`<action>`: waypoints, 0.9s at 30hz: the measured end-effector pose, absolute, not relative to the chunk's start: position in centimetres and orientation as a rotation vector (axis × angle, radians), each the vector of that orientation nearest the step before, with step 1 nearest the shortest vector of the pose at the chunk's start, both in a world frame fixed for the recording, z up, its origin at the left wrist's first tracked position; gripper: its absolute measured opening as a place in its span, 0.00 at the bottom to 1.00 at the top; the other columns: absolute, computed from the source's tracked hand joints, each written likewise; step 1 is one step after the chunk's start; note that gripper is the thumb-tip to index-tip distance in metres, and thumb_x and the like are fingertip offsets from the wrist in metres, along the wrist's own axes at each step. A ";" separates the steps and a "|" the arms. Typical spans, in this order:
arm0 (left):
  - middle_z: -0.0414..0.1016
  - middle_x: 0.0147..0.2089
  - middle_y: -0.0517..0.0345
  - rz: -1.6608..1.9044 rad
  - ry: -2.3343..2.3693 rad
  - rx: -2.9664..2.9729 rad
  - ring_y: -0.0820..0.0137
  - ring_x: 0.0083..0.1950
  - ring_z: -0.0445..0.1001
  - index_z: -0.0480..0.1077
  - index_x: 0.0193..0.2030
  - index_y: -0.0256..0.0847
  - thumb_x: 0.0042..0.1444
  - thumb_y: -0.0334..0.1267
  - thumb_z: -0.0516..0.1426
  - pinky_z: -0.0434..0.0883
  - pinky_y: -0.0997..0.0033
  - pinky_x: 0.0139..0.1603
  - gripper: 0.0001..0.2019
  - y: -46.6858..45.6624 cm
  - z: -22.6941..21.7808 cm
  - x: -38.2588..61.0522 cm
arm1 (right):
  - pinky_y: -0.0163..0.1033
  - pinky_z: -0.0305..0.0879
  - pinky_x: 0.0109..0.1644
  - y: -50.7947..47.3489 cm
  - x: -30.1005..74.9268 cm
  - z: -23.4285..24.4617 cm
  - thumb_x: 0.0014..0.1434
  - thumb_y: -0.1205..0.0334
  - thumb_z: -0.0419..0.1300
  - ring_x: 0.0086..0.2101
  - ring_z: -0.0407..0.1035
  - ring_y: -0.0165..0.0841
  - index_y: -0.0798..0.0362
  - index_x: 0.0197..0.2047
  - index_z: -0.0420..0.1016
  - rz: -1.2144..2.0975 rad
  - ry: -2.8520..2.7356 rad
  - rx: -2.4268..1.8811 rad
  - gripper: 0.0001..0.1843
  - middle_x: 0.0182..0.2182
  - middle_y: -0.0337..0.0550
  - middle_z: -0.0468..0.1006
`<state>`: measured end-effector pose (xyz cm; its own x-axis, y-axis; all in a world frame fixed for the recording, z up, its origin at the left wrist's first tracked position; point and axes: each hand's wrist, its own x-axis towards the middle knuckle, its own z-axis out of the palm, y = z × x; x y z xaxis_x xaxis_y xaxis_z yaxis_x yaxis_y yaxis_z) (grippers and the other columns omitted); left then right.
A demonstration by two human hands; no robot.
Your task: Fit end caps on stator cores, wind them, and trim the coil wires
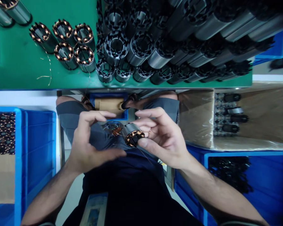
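Note:
A motor stator (133,133), a silver cylinder with copper windings and black slot insulation at one end, is tilted above my lap. My right hand (163,136) grips it, the thumb at its wound end and the fingers behind. A thin loose wire trails from it. To its left, my left hand (94,141) is open, thumb and fingers spread apart, with nothing between them. Behind the stator, a clear round container (112,125) with copper-coloured bits sits at my lap, partly hidden.
On the green table (68,78) stand several copper-wound stators (84,56) and rows of stators without visible copper (116,47). Blue bins flank me: the left bin (37,150) holds wound stators, the right bin (269,179) black parts. A lined box (261,119) contains more cylinders.

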<state>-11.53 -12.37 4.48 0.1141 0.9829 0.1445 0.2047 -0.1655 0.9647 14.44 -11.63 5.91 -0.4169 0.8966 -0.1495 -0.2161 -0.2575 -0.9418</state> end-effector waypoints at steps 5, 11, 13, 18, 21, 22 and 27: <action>0.94 0.64 0.54 1.119 1.168 1.912 0.58 0.59 0.96 0.75 0.78 0.53 0.63 0.43 0.82 0.92 0.63 0.64 0.39 -12.8 7.2 -11.3 | 0.37 0.89 0.56 -10.9 13.4 6.7 0.73 0.57 0.81 0.51 0.89 0.35 0.41 0.74 0.80 1.823 -1.260 -0.928 0.31 0.53 0.43 0.89; 0.95 0.60 0.59 1.167 1.091 2.107 0.62 0.53 0.96 0.83 0.70 0.52 0.69 0.41 0.78 0.92 0.64 0.64 0.25 -12.3 6.6 -11.0 | 0.44 0.86 0.48 -9.5 13.4 7.3 0.69 0.58 0.85 0.38 0.82 0.37 0.42 0.43 0.95 1.359 -1.495 -0.995 0.05 0.36 0.41 0.88; 0.95 0.55 0.62 1.274 1.182 2.071 0.65 0.49 0.95 0.87 0.62 0.52 0.67 0.44 0.80 0.92 0.65 0.56 0.19 -12.2 6.5 -10.9 | 0.46 0.86 0.50 -9.5 13.6 6.9 0.71 0.56 0.84 0.36 0.81 0.36 0.40 0.43 0.95 1.312 -1.318 -1.062 0.05 0.34 0.39 0.86; 0.93 0.45 0.65 1.412 1.468 1.947 0.68 0.41 0.88 0.85 0.54 0.51 0.61 0.47 0.84 0.86 0.62 0.41 0.20 -11.6 7.2 -10.4 | 0.46 0.86 0.53 -10.4 13.0 5.9 0.73 0.53 0.82 0.41 0.83 0.37 0.41 0.49 0.93 1.053 -1.260 -1.099 0.06 0.38 0.39 0.88; 0.92 0.45 0.66 1.412 1.448 1.976 0.70 0.41 0.87 0.84 0.53 0.48 0.63 0.46 0.83 0.84 0.64 0.42 0.19 -11.2 7.5 -10.1 | 0.45 0.85 0.54 -10.8 12.0 5.9 0.66 0.64 0.87 0.45 0.86 0.38 0.42 0.58 0.93 1.019 -1.489 -0.925 0.20 0.44 0.40 0.92; 0.92 0.45 0.65 1.402 1.429 1.980 0.70 0.42 0.87 0.84 0.54 0.48 0.65 0.46 0.83 0.84 0.65 0.43 0.18 -11.1 7.5 -10.0 | 0.45 0.85 0.54 -10.8 11.8 6.0 0.66 0.66 0.85 0.44 0.86 0.37 0.43 0.57 0.93 1.022 -1.511 -0.899 0.18 0.44 0.40 0.93; 0.88 0.49 0.61 1.392 1.365 1.945 0.70 0.47 0.85 0.82 0.57 0.45 0.67 0.47 0.81 0.83 0.67 0.50 0.20 -11.3 6.8 -9.8 | 0.49 0.84 0.61 -10.1 11.9 6.5 0.69 0.71 0.80 0.39 0.84 0.36 0.44 0.47 0.91 1.021 -1.551 -0.932 0.10 0.38 0.37 0.92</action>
